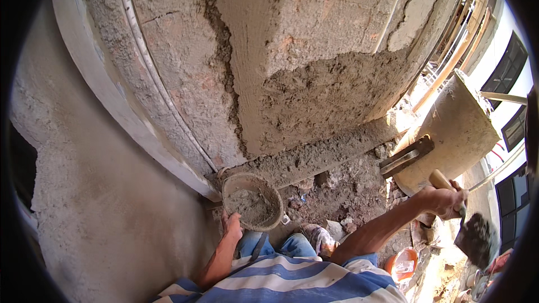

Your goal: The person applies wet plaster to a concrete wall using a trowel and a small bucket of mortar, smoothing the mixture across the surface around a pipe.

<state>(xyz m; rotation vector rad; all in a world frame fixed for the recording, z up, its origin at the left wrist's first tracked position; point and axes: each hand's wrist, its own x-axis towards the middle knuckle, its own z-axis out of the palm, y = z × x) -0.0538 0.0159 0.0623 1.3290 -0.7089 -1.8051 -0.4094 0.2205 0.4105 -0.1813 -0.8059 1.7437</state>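
My left hand (pixel 232 224) grips the near rim of a round bucket (pixel 272 192), tilted in front of my legs. Grey wet mortar (pixel 247 205) lies inside it. Out to the right, my right hand (pixel 447 201) is closed round a trowel with a wooden handle (pixel 439 179). A dark lump of mortar (pixel 477 240) covers most of its blade. Ahead stands a wall with a rough, freshly covered patch (pixel 320 92) low on its face. A smoother strip of plaster (pixel 247 67) runs up the left of this patch.
A mortar-covered board (pixel 337 160) lies along the wall's foot. At right a plastering float (pixel 407 156) rests against a large tilted drum (pixel 455 129). An orange bucket (pixel 402 264) stands among rubble. A thin pipe (pixel 143 53) runs up the wall at left.
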